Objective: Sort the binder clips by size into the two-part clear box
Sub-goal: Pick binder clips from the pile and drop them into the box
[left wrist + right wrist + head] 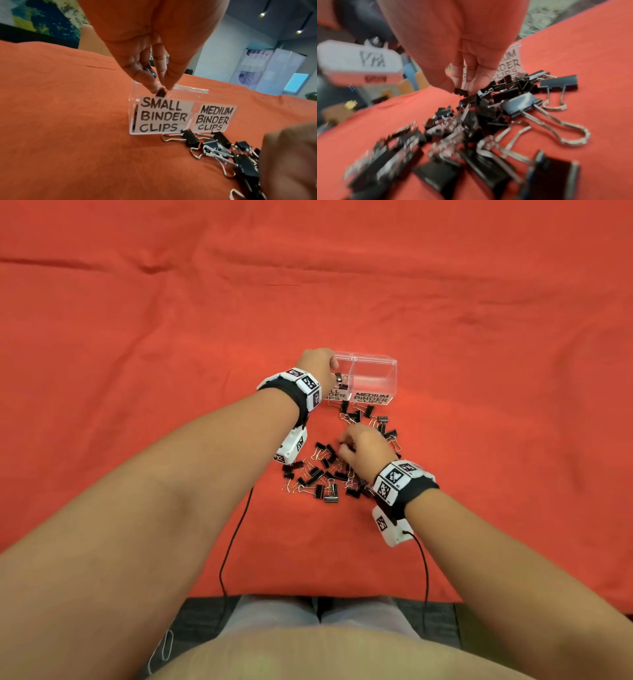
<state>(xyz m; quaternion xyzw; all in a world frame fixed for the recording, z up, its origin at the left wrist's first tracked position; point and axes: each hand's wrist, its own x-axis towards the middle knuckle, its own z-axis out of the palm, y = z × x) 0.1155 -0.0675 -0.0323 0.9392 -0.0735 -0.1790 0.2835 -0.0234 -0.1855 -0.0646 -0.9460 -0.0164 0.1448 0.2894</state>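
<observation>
My left hand (150,44) pinches a small clip (161,93) just above the clear box's (375,361) "small" side. My right hand (364,445) pinches another small clip (460,91) from the clip pile (329,474) on the red surface (137,371) near the box.

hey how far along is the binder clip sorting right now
Barely started. The clear box looks nearly empty; its medium side shows no clips. In hand: the left hand pinches a small clip over the small compartment, and the right hand picks at the pile. Left: nearly the whole pile.
</observation>
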